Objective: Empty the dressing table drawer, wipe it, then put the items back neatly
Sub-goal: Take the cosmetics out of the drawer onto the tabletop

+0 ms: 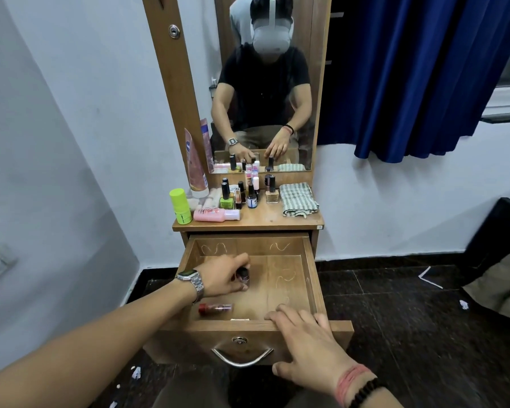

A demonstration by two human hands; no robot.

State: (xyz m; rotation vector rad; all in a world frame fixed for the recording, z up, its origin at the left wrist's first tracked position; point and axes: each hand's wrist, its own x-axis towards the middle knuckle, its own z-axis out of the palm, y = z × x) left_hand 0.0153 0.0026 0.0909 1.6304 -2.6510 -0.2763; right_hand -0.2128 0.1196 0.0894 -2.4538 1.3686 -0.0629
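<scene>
Even, dim indoor light, soft shadows, slight blur, wide-angle bending at the edges.

Head-worn view, down onto open drawer (249,245)

The pulled-out wooden drawer (312,278) stood nearly empty; a small red-capped bottle (215,308) lay on its side near the front-left corner (another dark-capped bottle (243,276) sat gripped mid-left).

My left hand (223,275): bare forearm, silver metal-link watch (192,278) with a rectangular face at the wrist. My right hand (309,346): red thread band (349,384) and black bead bracelet (365,393) at the wrist.
</scene>
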